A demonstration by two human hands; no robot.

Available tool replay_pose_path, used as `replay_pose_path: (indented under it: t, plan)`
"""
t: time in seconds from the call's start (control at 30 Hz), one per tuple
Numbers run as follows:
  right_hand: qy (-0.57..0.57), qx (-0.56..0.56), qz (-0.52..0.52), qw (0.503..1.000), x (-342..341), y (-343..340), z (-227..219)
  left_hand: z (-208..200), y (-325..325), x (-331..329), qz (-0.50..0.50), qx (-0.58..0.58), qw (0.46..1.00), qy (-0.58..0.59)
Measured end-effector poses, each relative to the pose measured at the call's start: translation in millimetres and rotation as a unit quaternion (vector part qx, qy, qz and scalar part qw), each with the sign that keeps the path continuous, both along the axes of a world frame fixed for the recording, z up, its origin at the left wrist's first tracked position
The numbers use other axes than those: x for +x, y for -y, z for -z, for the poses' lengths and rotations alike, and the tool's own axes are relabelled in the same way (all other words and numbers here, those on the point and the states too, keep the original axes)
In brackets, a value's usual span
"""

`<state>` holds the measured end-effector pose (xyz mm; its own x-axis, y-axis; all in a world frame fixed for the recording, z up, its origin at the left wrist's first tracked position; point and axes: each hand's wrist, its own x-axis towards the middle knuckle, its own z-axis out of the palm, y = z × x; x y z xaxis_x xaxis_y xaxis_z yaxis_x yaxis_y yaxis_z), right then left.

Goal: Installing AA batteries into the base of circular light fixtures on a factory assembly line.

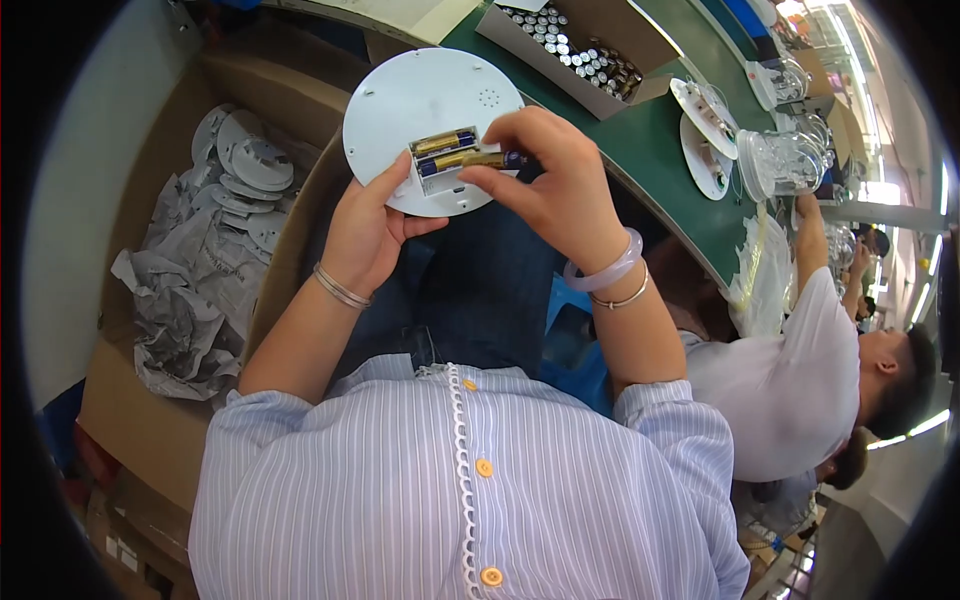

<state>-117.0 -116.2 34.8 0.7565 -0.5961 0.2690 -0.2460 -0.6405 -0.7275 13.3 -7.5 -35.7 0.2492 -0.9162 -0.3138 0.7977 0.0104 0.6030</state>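
Note:
A round white plastic base [400, 110] is held up in front of me, its underside with a rectangular battery compartment facing me. My left hand [372, 225] grips the lower left edge, thumb on the face and fingers behind. Two gold and dark blue batteries [445, 142] lie side by side in the compartment. Between the thumb and forefinger of my right hand [560, 165] is another battery [497, 160], over the compartment's lower right part. The slot nearest me shows bare white plastic.
At left a cardboard box [275, 85] holds crumpled paper [185, 300] and several white discs [255, 165]. On the green table [630, 140] stand a carton of batteries [575, 50], more white discs [705, 155] and clear jar-like covers [785, 165]. A co-worker [780, 390] sits at right.

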Motion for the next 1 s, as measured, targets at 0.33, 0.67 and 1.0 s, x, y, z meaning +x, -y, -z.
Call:
replay_pose_path:
  t: [0.33, 0.67, 1.0]
  plan:
    - [0.043, -0.183, 0.051, 0.981, -7.8, -7.0, 22.3, -7.3, -1.7, -6.6, -0.030, -0.029, 0.999, -0.001]
    - [0.096, 0.432, 0.072, 0.894, -19.4, -12.8, 32.4, -11.8, -2.4, -17.5, -0.030, -0.028, 0.995, 0.089]
    - [0.169, 0.373, 0.097, 0.907, -14.1, -15.4, 47.4, -9.2, -1.7, -20.0, -0.024, -0.021, 0.990, 0.138]
